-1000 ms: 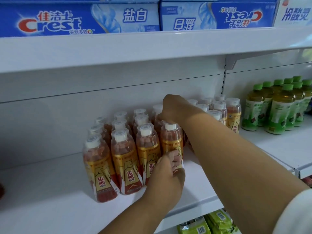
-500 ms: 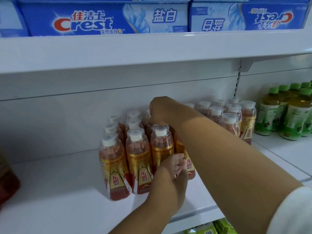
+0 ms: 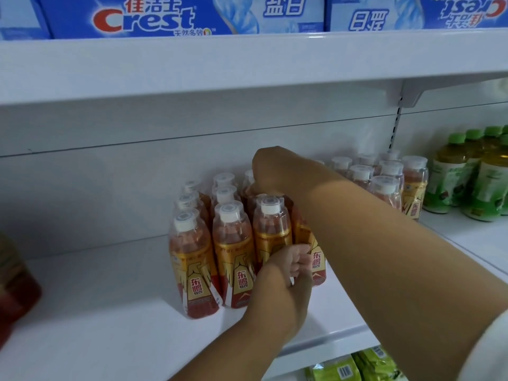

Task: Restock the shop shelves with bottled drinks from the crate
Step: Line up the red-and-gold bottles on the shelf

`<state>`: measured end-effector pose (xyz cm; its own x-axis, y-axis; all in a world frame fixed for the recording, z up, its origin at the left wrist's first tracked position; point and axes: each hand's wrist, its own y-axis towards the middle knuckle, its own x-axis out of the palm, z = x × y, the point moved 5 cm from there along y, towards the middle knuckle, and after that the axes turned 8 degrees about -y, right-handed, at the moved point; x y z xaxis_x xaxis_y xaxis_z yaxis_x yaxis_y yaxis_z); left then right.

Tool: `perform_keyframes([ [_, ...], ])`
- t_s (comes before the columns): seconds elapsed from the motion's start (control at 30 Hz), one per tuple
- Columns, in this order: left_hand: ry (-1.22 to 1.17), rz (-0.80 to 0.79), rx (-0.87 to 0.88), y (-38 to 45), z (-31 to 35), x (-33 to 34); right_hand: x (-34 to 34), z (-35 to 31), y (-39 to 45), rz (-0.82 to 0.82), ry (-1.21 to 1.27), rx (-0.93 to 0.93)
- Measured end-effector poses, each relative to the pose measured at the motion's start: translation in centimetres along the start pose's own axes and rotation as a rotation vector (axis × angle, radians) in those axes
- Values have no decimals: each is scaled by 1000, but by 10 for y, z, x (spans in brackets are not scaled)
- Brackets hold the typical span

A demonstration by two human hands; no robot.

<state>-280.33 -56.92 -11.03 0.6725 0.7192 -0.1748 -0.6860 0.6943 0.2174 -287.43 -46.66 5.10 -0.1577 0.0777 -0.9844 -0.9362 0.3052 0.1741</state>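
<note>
1. While the left hand [image 3: 286, 281] is curling its fingers [image 3: 298, 259] against the front bottle [image 3: 316, 259], the right hand [image 3: 268, 167] is reaching over the bottle block [image 3: 228, 237]; its fingers are hidden.
2. Bottles are standing upright.
3. Bare shelf [image 3: 96, 312] is lying open left of the block.

Single head view, close, facing forward at the shelf [image 3: 110, 312], angled slightly downward

Glossy clear plastic bottles [image 3: 233, 251] on smooth white shelf [image 3: 96, 312]
</note>
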Motion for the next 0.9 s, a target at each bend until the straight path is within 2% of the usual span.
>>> perform_keyframes([
  [0.2, -52, 22, -41, -2, 3, -10, -18, 2, -31, 77, 79, -90],
  [0.27, -89, 33, -52, -2, 4, -11, -17, 6, -44, -16, 173, -115],
  [0.37, -107, 57, -43, -3, 5, -11, -9, 10, -57, -120, 152, -152],
  [0.9, -116, 49, -33, -4, 12, -10, -6, 12, -52, -47, 138, -144],
])
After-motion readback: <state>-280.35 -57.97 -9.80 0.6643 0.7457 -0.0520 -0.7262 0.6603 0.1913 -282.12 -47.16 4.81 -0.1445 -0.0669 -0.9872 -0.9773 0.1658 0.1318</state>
